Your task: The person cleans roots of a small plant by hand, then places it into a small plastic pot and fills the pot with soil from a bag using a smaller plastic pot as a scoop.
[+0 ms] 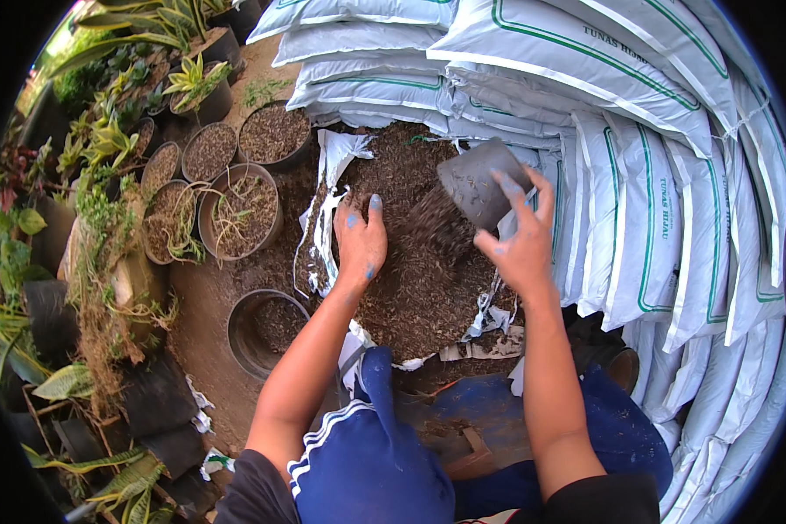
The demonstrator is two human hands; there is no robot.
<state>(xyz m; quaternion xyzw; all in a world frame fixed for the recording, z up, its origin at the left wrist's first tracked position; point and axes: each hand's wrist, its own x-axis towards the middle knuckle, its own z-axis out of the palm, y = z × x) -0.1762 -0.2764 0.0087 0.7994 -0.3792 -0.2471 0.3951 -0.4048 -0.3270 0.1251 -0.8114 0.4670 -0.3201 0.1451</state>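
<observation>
A dark grey plant pot (465, 182) is tipped on its side, and loose soil is falling from it. My right hand (526, 243) grips the pot from the right, its fingers spread over the wall. Below lies a broad heap of dark potting soil (402, 301) mixed with husks, inside a torn white sack (334, 159). At the heap's left edge, by the sack's ripped rim, is my left hand (361, 243), thumb and fingers apart and holding nothing I can see. Blue smears mark both hands.
Stacked white sacks (642, 218) with green lines wall in the far and right sides. On the left stand several soil-filled pots, one with dry stems (236, 214). Nearer is a partly filled black pot (266, 332). Leafy plants (96, 227) crowd the left edge.
</observation>
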